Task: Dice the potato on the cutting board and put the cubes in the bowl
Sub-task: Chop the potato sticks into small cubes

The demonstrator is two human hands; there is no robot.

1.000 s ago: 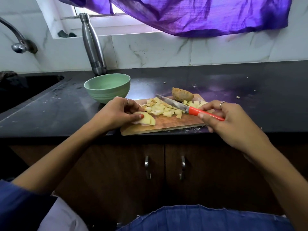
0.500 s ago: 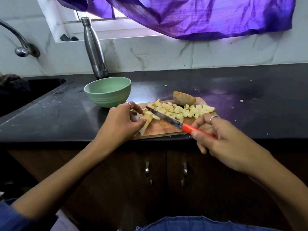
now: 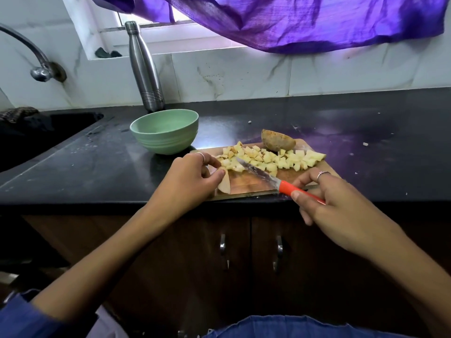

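Left hand (image 3: 189, 178) pinching potato slice (image 3: 223, 184) — board's (image 3: 246, 186) near-left

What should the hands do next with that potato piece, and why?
Probably bring the knife down through the potato slice that the left hand holds on the cutting board. It is uncut, the right hand grips the knife, and the bowl looks empty.

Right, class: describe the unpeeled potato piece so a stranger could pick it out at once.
Find the wooden cutting board at the black counter's front edge. On its far side, behind the pale potato cubes, lies the unpeeled potato piece. It alone is brown-skinned, rounded and much bigger than any cube.
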